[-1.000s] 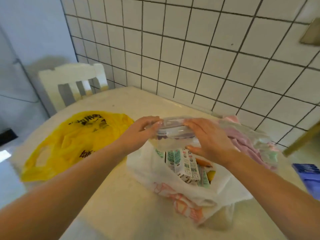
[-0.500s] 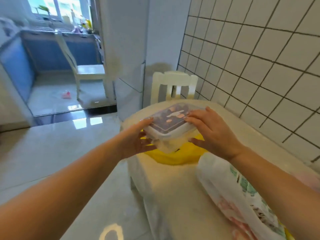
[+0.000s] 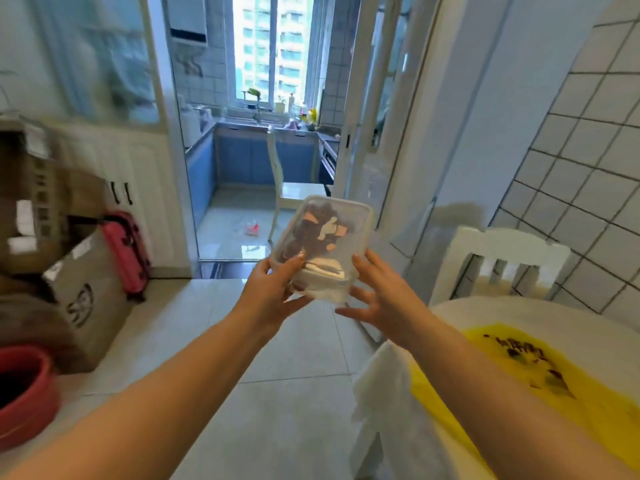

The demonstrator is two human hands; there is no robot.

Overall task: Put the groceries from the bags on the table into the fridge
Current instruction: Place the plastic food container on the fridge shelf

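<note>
Groceries are on the move: 1 clear lidded container (image 3: pixel 320 244) of dark food sits in mid-frame, tilted with its lid toward the camera, held in the air over the tiled floor (image 3: pixel 277 393). The left hand (image 3: pixel 273 294) grips its near left corner, thumb on the lid and fingers curled beneath. The right hand (image 3: pixel 381 299) has its fingers spread wide, only the fingertips touching the right edge, so the hold looks uneven. At lower right the yellow bag (image 3: pixel 540 375) lies flat on the round table (image 3: pixel 588 311), beside a white chair (image 3: pixel 498 265). I judge the risk to be a slip: with the box tilted and 1 hand barely on it, it could drop or its lid could pop.
</note>
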